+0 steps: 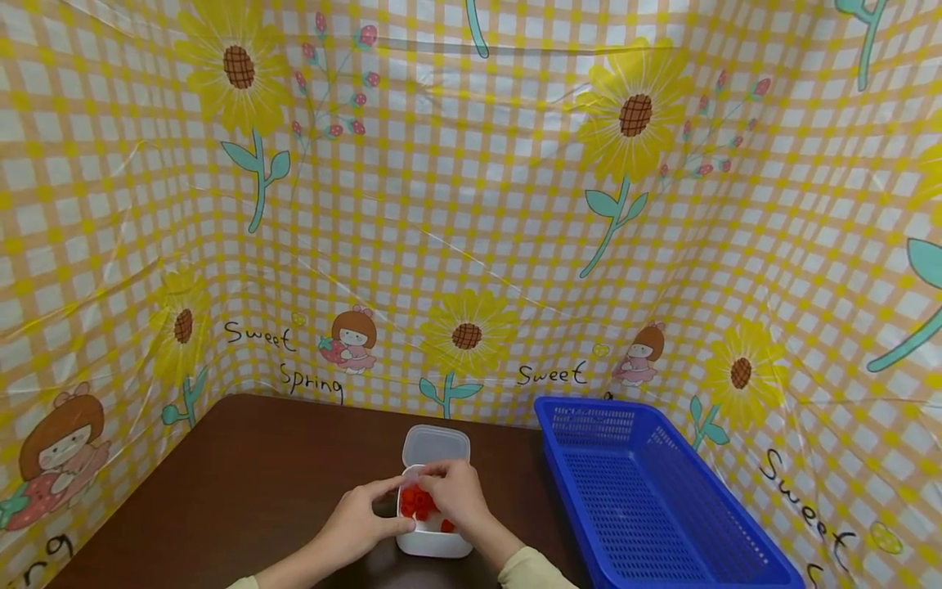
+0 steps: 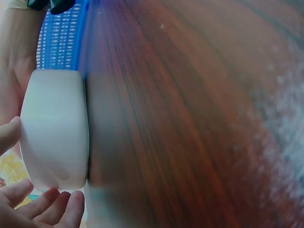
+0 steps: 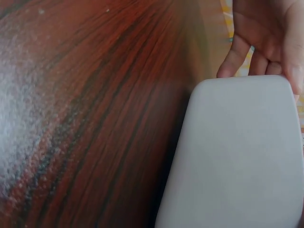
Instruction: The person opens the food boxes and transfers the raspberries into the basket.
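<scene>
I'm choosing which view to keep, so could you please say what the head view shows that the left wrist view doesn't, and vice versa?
Head only: red pieces inside the white container and a translucent lid behind it. Left wrist only: an unclear dark item at the top edge. Both: the container, blue basket, brown table, patterned cloth, left hand and right hand.

1. We would call this a screened-off work spot; we cannot tell what kind of room holds it.
2. Checked plastic sheeting point(image 1: 456, 204) printed with sunflowers walls it in behind and at both sides.
3. We look down on a dark wood-grain tabletop point(image 1: 294, 458).
4. The blue basket point(image 1: 640, 499) and white box point(image 1: 434, 544) look household to us.
</scene>
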### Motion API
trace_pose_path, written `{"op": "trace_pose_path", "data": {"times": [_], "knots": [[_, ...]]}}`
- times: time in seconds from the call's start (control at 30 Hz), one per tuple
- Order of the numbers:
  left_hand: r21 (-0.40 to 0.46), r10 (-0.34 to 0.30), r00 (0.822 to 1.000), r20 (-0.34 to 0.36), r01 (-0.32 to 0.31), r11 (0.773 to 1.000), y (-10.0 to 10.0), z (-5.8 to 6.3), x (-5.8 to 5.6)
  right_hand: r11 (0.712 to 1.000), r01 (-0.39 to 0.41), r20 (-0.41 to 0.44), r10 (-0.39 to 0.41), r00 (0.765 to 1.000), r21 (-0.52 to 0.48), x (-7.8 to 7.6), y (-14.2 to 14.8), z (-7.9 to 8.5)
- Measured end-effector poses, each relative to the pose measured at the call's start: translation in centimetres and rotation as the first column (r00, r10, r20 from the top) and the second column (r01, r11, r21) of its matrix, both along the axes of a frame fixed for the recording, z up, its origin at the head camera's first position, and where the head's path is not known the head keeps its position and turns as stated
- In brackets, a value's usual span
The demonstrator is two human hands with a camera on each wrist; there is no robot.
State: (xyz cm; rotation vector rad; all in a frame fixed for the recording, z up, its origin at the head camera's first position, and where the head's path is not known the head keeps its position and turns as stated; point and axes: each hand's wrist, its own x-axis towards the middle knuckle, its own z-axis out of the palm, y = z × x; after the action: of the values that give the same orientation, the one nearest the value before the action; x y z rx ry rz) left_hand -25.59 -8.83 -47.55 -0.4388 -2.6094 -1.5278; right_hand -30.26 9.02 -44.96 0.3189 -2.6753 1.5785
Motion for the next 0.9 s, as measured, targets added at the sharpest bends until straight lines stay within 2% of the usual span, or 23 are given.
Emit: {"op": "trace_pose_path", "data": {"times": [0.1, 0.23, 0.53, 0.67, 0.9], "knots": [[-0.005, 0.011, 1.0, -0.013, -0.011, 1.0, -0.04, -0.01, -0.24, 0.998, 0.018, -0.039, -0.016, 0.999, 0.052, -0.12, -0.16, 0.12], [0.018, 0.015, 1.0, -0.012, -0.015, 1.0, -0.07, 0.0, -0.42, 0.995, 0.038, -0.047, -0.033, 0.998, 0.095, -0.26, -0.43, 0.13], [0.058, -0.001, 1.0, -0.011, 0.001, 0.998, -0.16, -0.42, -0.17, 0.983, 0.094, -0.107, -0.078, 0.991, 0.156, -0.33, -0.69, -0.23], [0.078, -0.014, 1.0, -0.014, 0.015, 0.997, -0.07, -0.46, -0.17, 0.981, 0.09, -0.127, -0.069, 0.99, 0.17, -0.42, -0.62, -0.26], [0.062, 0.016, 1.0, -0.006, -0.015, 0.998, 0.3, -0.2, 0.17, 0.977, 0.058, -0.096, -0.039, 0.995, 0.203, -0.61, -0.51, -0.25]]}}
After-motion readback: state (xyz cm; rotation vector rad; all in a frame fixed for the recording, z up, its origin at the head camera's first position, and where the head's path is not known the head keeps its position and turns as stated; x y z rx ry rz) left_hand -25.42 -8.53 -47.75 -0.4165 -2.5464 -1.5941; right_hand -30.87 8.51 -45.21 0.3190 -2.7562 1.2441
